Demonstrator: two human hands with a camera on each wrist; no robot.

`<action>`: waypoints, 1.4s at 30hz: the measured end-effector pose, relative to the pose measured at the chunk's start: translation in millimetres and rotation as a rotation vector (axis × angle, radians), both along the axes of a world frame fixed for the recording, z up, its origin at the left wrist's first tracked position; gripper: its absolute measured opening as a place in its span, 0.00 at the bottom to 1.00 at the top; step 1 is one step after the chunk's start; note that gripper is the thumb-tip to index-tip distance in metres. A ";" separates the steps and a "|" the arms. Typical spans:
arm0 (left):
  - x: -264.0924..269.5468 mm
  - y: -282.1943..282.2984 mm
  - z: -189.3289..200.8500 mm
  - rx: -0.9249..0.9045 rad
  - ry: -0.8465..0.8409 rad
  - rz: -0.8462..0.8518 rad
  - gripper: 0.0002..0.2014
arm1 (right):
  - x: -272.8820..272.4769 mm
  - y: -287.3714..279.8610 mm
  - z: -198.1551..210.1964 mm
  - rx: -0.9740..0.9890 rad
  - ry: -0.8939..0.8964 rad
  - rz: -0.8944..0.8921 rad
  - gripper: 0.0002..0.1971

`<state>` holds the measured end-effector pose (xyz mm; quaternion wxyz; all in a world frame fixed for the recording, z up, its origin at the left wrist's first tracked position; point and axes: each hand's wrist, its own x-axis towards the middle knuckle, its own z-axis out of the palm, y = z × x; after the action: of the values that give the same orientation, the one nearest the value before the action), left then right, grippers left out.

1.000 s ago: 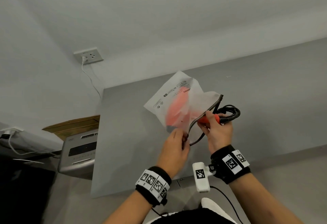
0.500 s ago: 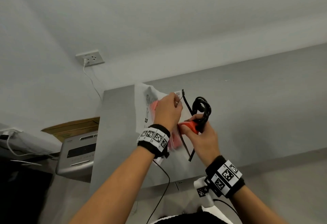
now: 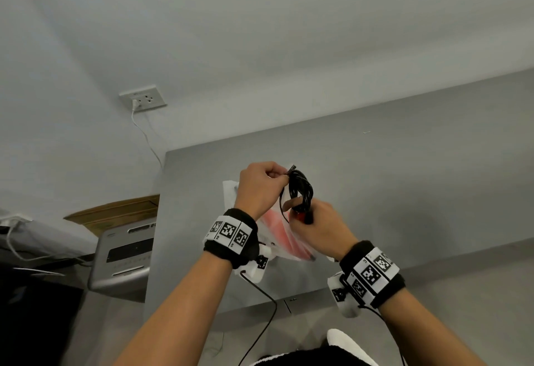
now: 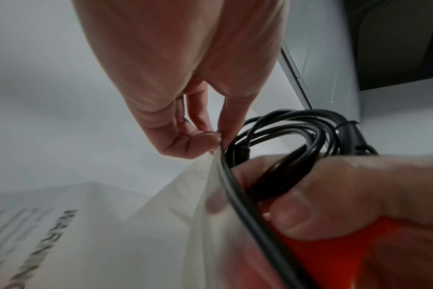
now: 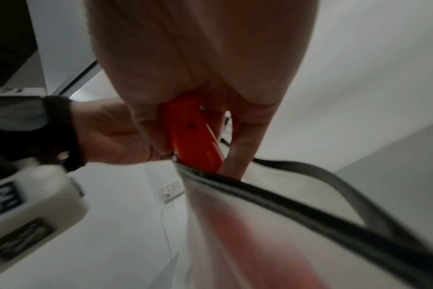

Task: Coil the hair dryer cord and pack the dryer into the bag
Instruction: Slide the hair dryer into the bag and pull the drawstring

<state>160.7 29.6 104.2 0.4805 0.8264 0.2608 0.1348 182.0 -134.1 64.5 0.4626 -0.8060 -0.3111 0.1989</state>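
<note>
A translucent white bag (image 3: 271, 250) with a black zip edge (image 5: 284, 205) hangs below both hands over the table. The orange hair dryer (image 3: 274, 225) shows through it. My left hand (image 3: 278, 174) pinches the top end of the zip edge (image 4: 225, 166) between thumb and fingers. My right hand (image 3: 303, 216) grips the dryer's orange handle (image 5: 193, 136) at the bag's mouth, together with the coiled black cord (image 3: 302, 190). The coil (image 4: 297, 136) stands up out of the bag between the two hands. The dryer's head is blurred behind the bag wall.
A grey table (image 3: 404, 177) lies under the hands. To its left stand a grey machine (image 3: 124, 258) and a cardboard box (image 3: 115, 212). A wall socket (image 3: 143, 101) with a white cable is on the back wall.
My left hand has gone from the bag's lower edge up to the top of the zip edge. The bag has swung down under the hands, and the cord coil now stands upright.
</note>
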 end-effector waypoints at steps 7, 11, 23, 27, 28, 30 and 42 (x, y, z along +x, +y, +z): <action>-2.9 2.6 -9.0 -0.040 0.018 0.033 0.03 | 11.9 -4.5 1.6 -0.022 0.040 0.074 0.15; -5.7 2.3 -11.5 0.102 0.005 -0.051 0.11 | 8.9 -5.6 -6.6 -0.108 -0.070 0.113 0.16; -9.3 56.7 -3.1 0.179 0.323 -0.596 0.04 | -1.1 -8.7 -18.2 -0.123 -0.024 0.118 0.10; -9.8 68.3 -4.6 0.218 0.299 -0.574 0.06 | -2.4 -7.8 -18.8 -0.130 -0.045 0.133 0.10; -11.1 71.8 -6.7 0.241 0.293 -0.572 0.06 | -2.8 -8.2 -18.9 -0.124 -0.042 0.126 0.09; -14.1 79.2 -12.1 0.282 0.283 -0.565 0.07 | -2.6 -8.6 -18.4 -0.105 -0.021 0.109 0.09; -27.2 85.3 -33.9 0.266 0.172 -0.381 0.08 | 1.5 -2.5 -13.9 -0.080 0.051 0.036 0.07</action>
<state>133.6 114.8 70.4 0.3600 0.9252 0.1201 0.0041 183.5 -136.6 50.6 0.4341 -0.8129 -0.3053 0.2398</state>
